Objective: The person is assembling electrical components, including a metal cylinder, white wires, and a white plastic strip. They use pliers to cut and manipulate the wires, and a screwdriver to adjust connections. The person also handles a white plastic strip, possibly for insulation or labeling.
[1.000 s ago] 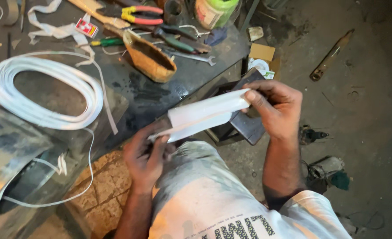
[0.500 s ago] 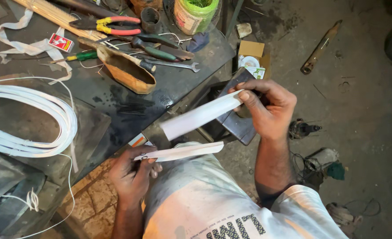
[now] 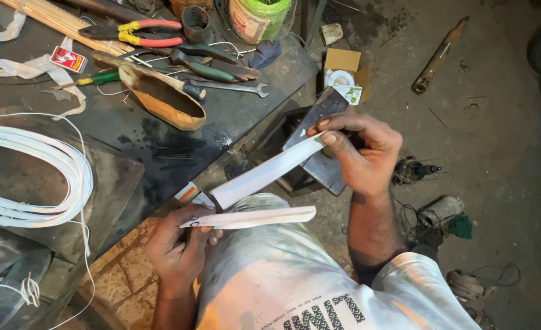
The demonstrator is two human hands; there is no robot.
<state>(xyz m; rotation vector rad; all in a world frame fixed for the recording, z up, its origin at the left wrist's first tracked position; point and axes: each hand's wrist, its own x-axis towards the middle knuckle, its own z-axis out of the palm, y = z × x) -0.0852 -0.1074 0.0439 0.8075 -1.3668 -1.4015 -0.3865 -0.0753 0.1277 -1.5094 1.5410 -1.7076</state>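
Strips of thin white sheet are what I have in both hands, one in each, held over my lap. Nearest me, my left hand (image 3: 179,247) is closed around the near end of the lower strip (image 3: 252,218), which lies almost level and tapers to a blunt tip on the right. I see a small orange-and-white handle (image 3: 190,194) poking out just above that hand; I cannot tell whether it is a blade. My right hand (image 3: 362,153) pinches the far end of the upper strip (image 3: 264,174) between thumb and fingertips, and that strip slopes down toward my left hand. The two pieces sit close at the left and spread apart to the right.

To do this well, I judge I should keep both strips taut and flat, grip near the ends only, and let neither one fold, since the material looks stiff but creasable, smooth and matte like paper or thin plastic.

Behind my right hand is a dark grey metal block (image 3: 319,140) with flat faces. Farther off, the workbench (image 3: 234,116) is dark, oily and scratched. On it lie a coil of white flat cord (image 3: 44,177), a worn wooden scoop-shaped piece (image 3: 160,101), red-and-yellow pliers (image 3: 142,33), a steel spanner (image 3: 234,88) and a green spool (image 3: 258,18). Beyond that is dusty concrete floor.
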